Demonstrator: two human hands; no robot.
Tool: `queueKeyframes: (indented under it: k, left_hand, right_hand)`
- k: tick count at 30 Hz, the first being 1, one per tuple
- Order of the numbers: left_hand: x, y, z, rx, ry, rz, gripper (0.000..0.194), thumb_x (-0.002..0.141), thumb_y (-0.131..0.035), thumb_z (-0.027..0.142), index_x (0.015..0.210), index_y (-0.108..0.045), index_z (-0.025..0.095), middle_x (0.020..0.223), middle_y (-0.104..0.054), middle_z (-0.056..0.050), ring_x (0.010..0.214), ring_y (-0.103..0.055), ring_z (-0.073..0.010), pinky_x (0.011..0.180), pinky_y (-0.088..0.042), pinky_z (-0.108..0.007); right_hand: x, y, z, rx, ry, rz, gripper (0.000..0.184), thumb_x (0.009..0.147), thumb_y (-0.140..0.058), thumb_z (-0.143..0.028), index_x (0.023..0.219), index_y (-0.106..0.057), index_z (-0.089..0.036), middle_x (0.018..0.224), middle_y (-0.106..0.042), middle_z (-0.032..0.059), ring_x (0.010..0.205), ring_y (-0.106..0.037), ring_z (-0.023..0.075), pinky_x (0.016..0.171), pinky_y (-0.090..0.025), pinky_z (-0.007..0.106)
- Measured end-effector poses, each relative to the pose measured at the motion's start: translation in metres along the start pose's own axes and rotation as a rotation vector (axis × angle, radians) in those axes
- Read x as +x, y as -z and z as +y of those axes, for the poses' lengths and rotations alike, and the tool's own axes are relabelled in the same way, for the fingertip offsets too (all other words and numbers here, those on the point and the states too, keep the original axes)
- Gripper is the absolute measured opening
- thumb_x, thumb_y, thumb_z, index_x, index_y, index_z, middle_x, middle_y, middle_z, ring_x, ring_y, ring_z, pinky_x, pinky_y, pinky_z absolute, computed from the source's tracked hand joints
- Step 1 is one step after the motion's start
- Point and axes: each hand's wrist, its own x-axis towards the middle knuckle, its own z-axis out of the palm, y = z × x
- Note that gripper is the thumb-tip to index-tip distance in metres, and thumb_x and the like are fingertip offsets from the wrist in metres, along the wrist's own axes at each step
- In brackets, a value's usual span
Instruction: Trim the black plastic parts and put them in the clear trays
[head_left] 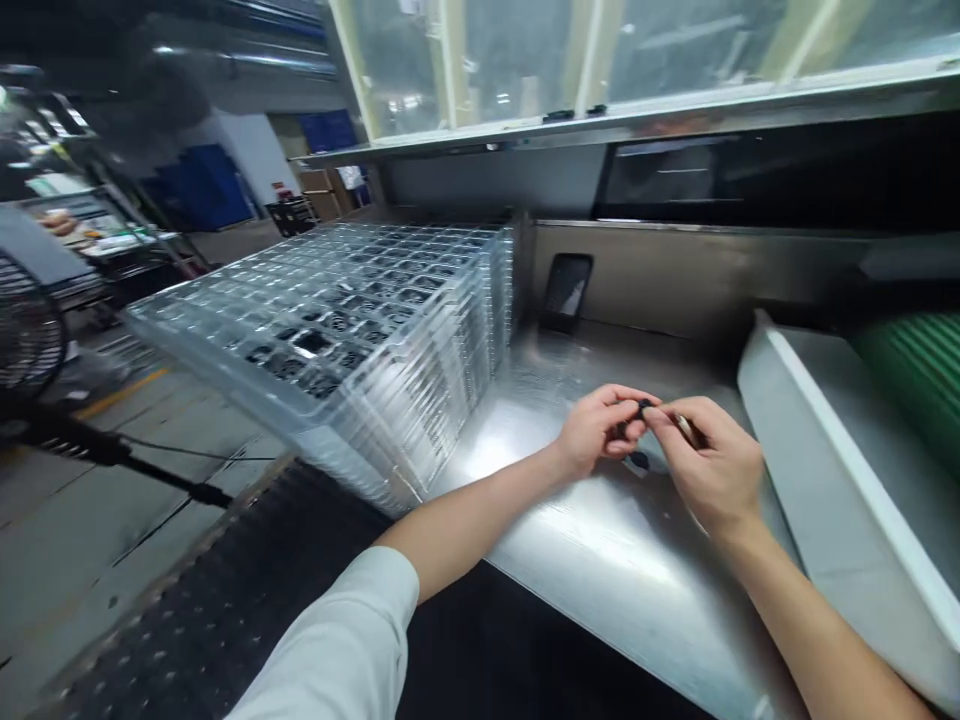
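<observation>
Over the shiny metal worktop (592, 560), my left hand (600, 430) is closed on a small black part (643, 406). My right hand (709, 460) meets it there, thumb and finger pinching the same black part. A thin, light-coloured piece (686, 430) shows within the right hand's curled fingers; I cannot tell what it is. On the worktop just below the fingertips lies another small dark piece (637, 460). To the left rises a tall stack of clear plastic compartment trays (405, 400), with black round parts in several cells of the top tray.
A phone (568, 288) leans against the back panel. At right stands a white bin (847, 490), with a green ribbed object (922, 370) beyond it. Small black items (559, 116) lie on the ledge above. A fan (30, 330) stands at far left.
</observation>
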Motion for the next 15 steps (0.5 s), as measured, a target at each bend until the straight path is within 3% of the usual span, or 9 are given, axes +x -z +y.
queueKeyframes:
  k: [8, 15]
  left_hand:
    - [0.005, 0.0, -0.006, 0.079, -0.102, 0.03, 0.045, 0.068, -0.089, 0.044, 0.095, -0.064, 0.018, 0.057, -0.05, 0.006, 0.048, -0.034, -0.0067, 0.049, -0.021, -0.024]
    - [0.012, 0.007, -0.013, 0.33, -0.079, 0.139, 0.039, 0.082, -0.083, 0.046, 0.101, -0.073, 0.014, 0.062, -0.049, 0.006, 0.055, -0.04, -0.0075, 0.055, -0.032, -0.024]
  right_hand:
    - [0.006, 0.0, 0.002, -0.056, -0.039, 0.002, 0.036, 0.092, -0.058, -0.072, 0.08, -0.068, -0.04, 0.07, -0.068, 0.0103, 0.053, -0.057, 0.0268, 0.051, -0.036, 0.046]
    - [0.008, 0.005, 0.002, -0.234, -0.202, 0.035, 0.041, 0.079, -0.052, -0.065, 0.08, -0.067, -0.027, 0.062, -0.062, 0.0057, 0.06, -0.063, 0.0283, 0.06, -0.047, 0.042]
